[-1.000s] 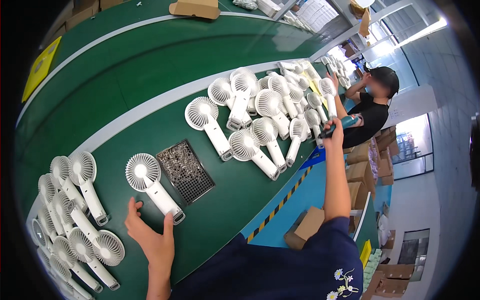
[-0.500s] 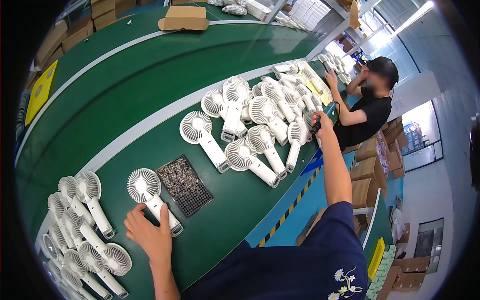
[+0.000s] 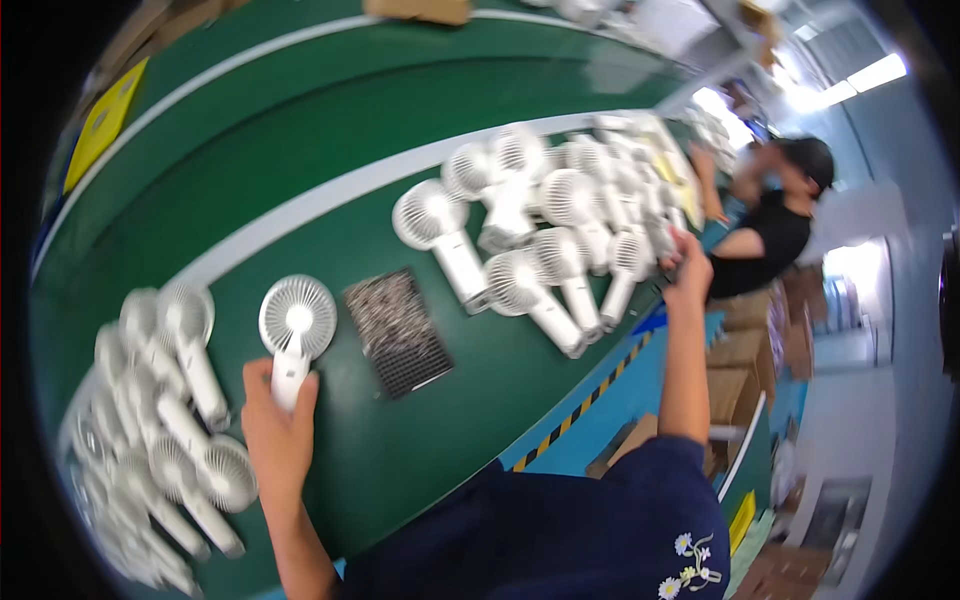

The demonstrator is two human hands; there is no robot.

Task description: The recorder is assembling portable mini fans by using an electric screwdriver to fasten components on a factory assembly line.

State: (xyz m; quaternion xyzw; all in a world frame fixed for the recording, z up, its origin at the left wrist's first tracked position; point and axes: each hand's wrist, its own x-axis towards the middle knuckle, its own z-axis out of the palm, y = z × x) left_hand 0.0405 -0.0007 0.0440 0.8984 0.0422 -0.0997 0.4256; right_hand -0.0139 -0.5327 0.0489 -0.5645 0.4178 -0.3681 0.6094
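Observation:
My left hand (image 3: 277, 425) is closed around the handle of a white handheld fan (image 3: 298, 318), whose round grille faces up on the green table. Just right of that fan lies a dark grid tray (image 3: 417, 368) partly covered with small metal screws. My right hand (image 3: 690, 272) reaches out to the right edge of the table, beside a pile of white handheld fans (image 3: 570, 198). Its fingers are closed on a teal and dark electric screwdriver (image 3: 714, 236), blurred and mostly hidden by the hand.
Another heap of white fans (image 3: 165, 440) covers the table's left end. A co-worker (image 3: 770, 225) in a black cap and shirt stands at the far right. A pale rail (image 3: 310, 207) runs behind the work area. Cardboard boxes (image 3: 735, 335) stand on the right.
The view has shifted, with much blur. My left fingers, earlier resting beside the fan, now wrap its handle, and the fan is turned more upright in the view. My right hand remains near the fan pile.

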